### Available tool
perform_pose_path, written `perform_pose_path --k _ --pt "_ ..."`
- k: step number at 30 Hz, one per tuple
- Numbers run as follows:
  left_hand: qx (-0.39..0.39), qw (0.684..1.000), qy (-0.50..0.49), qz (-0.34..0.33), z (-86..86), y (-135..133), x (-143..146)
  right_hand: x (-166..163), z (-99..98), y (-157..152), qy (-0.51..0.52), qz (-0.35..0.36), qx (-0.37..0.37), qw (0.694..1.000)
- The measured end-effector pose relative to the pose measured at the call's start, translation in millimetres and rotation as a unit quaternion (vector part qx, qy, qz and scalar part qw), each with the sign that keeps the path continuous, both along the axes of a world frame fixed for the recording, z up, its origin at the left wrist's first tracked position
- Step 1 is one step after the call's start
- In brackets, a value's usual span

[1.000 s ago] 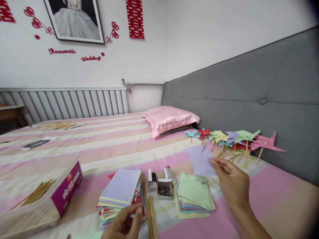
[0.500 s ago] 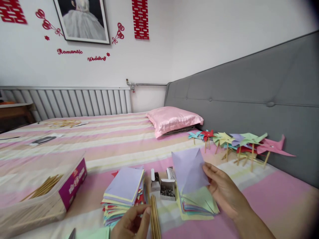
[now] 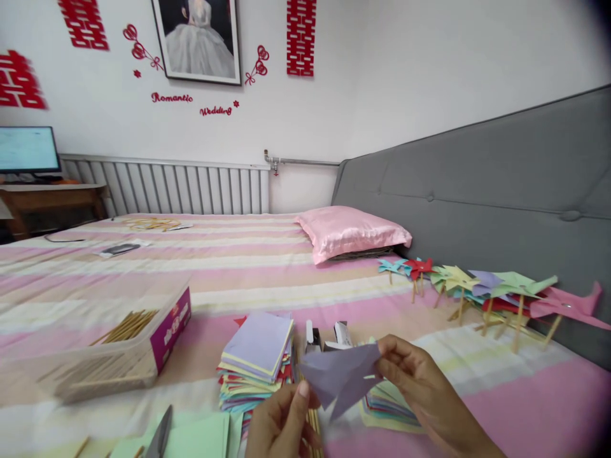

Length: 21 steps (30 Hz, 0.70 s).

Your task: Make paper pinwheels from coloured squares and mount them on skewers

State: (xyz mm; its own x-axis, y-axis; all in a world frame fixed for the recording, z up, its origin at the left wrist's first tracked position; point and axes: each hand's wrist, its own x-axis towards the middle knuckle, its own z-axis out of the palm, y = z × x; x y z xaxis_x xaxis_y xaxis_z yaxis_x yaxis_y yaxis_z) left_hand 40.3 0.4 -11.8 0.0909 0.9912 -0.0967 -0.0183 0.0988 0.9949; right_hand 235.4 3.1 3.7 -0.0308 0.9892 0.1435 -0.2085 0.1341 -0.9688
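Observation:
A cut square of purple paper [image 3: 341, 375] is held up between my two hands, its slit corners hanging apart. My right hand [image 3: 420, 381] pinches its right corner. At its left edge, the thumb and fingers of my left hand [image 3: 284, 416] close on the paper. Below it lies a stack of slit coloured paper squares [image 3: 394, 407], partly hidden by the paper and my right hand. Just beyond my left hand stands a taller pile of coloured paper squares [image 3: 260, 343], purple on top. Wooden sticks [image 3: 315, 429] lie between the two piles, largely covered.
Small white boxes [image 3: 312, 337] stand behind the purple paper. Scissors [image 3: 160, 436] rest on green paper [image 3: 205, 439] at the front. A clear plastic box [image 3: 109, 381] with wooden sticks stands left. Finished paper pinwheels [image 3: 520, 283] lie by the grey headboard [image 3: 477, 172], near a pink pillow [image 3: 353, 232].
My left hand has come up and right to the purple paper. The sheet, held only by my right hand before, has been lowered and tilted between both hands. The view has turned left.

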Motion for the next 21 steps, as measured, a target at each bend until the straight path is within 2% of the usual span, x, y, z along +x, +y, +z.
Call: perform_pose_path --k 3,9,13,15,17,21 --pt "-0.060 0.997 -0.049 -0.011 0.7 -1 3 0 -0.8 -1 -0.004 0.021 0.019 1.000" --pt "-0.189 0.972 -0.140 0.008 -6.1 2 3 -2 -2.8 -3 -0.007 0.007 0.045 0.999" --pt "-0.269 0.932 -0.237 -0.057 -8.3 7 -3 0 -2.3 -5 -0.003 0.031 0.038 0.999" --pt "-0.285 0.909 -0.284 -0.110 -1.3 7 -5 0 -1.1 -6 -0.018 0.055 0.038 0.998" --pt "-0.265 0.896 -0.323 -0.151 9.4 5 -5 1 1.3 -7 -0.053 0.079 0.048 0.994" --pt "-0.252 0.894 -0.336 -0.157 23.7 -2 -4 0 8.7 -9 -0.125 0.118 0.063 0.983"
